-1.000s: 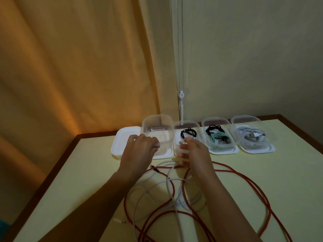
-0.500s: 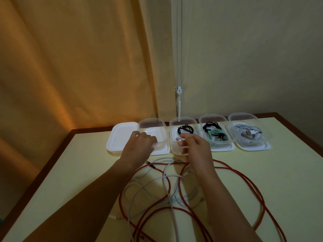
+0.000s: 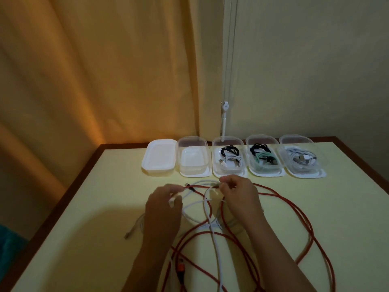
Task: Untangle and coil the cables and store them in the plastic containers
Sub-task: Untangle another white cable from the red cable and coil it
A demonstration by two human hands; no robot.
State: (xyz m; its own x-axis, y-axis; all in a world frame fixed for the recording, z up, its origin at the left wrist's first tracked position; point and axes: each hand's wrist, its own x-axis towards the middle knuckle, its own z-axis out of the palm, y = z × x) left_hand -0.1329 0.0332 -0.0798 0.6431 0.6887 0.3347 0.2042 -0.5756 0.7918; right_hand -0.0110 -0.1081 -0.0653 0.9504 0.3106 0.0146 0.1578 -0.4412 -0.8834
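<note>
2 hands [image 3: 164, 205] [image 3: 237, 192] pinch the tangled cables [image 3: 202, 199].

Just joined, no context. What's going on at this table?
A person is sorting a tangle of cables on the table. The left hand and right hand are both picking at the knot where the red cable and white cable cross. At the far edge, three clear containers already hold coiled cables; one container is empty, its white lid lying beside it.
</note>
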